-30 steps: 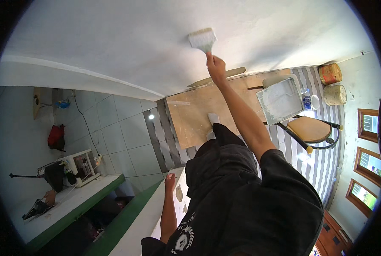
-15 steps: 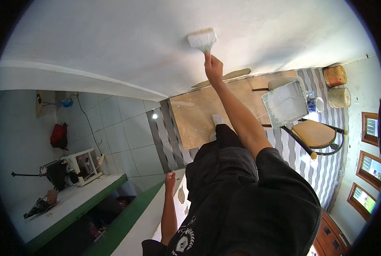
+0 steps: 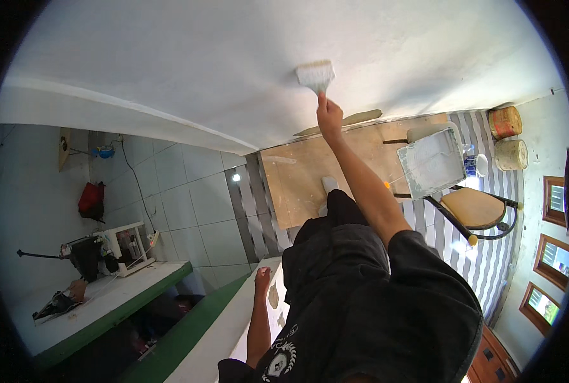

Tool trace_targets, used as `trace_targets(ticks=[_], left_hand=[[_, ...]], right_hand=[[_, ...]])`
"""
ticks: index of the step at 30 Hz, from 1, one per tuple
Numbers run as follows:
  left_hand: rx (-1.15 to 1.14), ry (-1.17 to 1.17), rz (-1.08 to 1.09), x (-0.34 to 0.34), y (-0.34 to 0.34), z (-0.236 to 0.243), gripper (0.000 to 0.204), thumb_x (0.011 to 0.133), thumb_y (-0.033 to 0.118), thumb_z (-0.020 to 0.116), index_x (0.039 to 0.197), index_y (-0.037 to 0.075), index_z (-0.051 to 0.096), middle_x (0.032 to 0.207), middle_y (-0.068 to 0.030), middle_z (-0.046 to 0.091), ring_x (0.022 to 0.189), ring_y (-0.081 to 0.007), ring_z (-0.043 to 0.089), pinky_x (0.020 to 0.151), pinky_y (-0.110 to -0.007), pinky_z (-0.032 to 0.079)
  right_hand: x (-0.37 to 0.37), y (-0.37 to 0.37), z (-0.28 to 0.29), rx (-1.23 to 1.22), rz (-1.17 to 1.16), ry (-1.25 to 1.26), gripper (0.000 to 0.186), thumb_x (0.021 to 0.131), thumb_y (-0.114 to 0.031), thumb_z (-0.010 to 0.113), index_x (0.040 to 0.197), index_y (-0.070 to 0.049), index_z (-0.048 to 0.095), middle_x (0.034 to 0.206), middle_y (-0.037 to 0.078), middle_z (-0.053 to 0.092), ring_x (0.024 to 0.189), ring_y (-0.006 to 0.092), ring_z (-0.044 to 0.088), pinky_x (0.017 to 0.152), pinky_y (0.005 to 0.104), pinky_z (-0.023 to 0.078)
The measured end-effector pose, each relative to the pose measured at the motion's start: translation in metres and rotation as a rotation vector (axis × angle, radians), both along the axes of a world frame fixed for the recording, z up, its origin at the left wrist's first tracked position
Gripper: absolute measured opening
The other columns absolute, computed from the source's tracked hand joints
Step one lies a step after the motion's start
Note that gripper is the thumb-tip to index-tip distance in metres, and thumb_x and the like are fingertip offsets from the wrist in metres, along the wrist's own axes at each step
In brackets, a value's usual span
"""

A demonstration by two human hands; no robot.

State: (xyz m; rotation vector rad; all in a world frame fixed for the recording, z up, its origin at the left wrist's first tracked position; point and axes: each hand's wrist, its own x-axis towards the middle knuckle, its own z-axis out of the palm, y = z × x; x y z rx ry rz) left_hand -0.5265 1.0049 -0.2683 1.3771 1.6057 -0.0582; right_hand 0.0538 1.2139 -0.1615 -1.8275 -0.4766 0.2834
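Note:
A wide flat paintbrush [image 3: 316, 75] with pale bristles and a whitish handle is pressed or held close against the white wall [image 3: 195, 57]. My right hand [image 3: 330, 119] grips its handle, arm stretched out ahead. Below that hand, an unpainted tan patch [image 3: 354, 120] shows low on the wall. My left hand [image 3: 263, 277] hangs at my side with curled fingers, next to a pale ledge with a worn patch [image 3: 273, 297]. Whatever it might hold is too small to make out. To the right stands a paint-smeared tray [image 3: 432, 163] with whitish paint.
A brown board [image 3: 284, 191] lies under my feet. Right of it are a tan-seated chair [image 3: 472, 207], a white-and-blue container [image 3: 477, 165] and two stained buckets [image 3: 505, 121]. Left, a green-edged counter [image 3: 169, 273] carries a white frame-like device [image 3: 128, 249]. A red bag [image 3: 91, 202] hangs beyond.
The brush and my right hand have moved down the picture and slightly right along the wall. My left hand has shifted slightly right and lower. The whole view has moved a little.

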Motion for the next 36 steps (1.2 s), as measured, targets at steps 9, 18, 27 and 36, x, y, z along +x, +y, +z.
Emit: trace_targets(ticks=[9, 18, 27, 36], left_hand=[[-0.069, 0.011, -0.035, 0.032, 0.024, 0.022, 0.035, 0.093, 0.029, 0.058, 0.108, -0.002, 0.062, 0.099, -0.0151, 0.069, 0.094, -0.0246, 0.066, 0.084, -0.035, 0.05], [0.095, -0.15, -0.068, 0.006, 0.029, -0.048, 0.04, 0.092, 0.035, 0.061, 0.107, -0.001, 0.063, 0.102, -0.0162, 0.069, 0.099, -0.0273, 0.066, 0.086, -0.036, 0.049], [0.08, -0.058, -0.144, 0.016, 0.018, -0.024, 0.039, 0.092, 0.033, 0.059, 0.108, -0.002, 0.063, 0.104, -0.0173, 0.069, 0.1, -0.0299, 0.066, 0.088, -0.038, 0.049], [0.025, 0.023, -0.179, 0.031, -0.001, 0.001, 0.036, 0.09, 0.031, 0.058, 0.1, -0.003, 0.068, 0.098, -0.0196, 0.07, 0.098, -0.0318, 0.066, 0.087, -0.039, 0.049]], right_hand=[[0.07, 0.0, 0.091, 0.029, 0.556, 0.695, 0.015, 0.085, -0.02, 0.048, 0.077, -0.009, 0.055, 0.056, -0.002, 0.046, 0.041, 0.0067, 0.038, 0.035, 0.0225, 0.025], [0.031, 0.008, 0.281, -0.108, 0.439, 0.771, 0.019, 0.092, -0.015, 0.041, 0.073, -0.012, 0.047, 0.055, -0.008, 0.037, 0.045, 0.0018, 0.032, 0.041, 0.0194, 0.022], [0.024, 0.001, 0.351, 0.021, 0.477, 0.533, 0.031, 0.098, -0.026, 0.043, 0.075, -0.007, 0.051, 0.056, -0.004, 0.043, 0.045, 0.0064, 0.039, 0.041, 0.0235, 0.028], [-0.022, -0.034, 0.462, 0.335, 0.455, 0.291, 0.034, 0.1, -0.025, 0.041, 0.091, 0.005, 0.056, 0.062, 0.0, 0.045, 0.05, 0.0101, 0.04, 0.044, 0.0278, 0.032]])
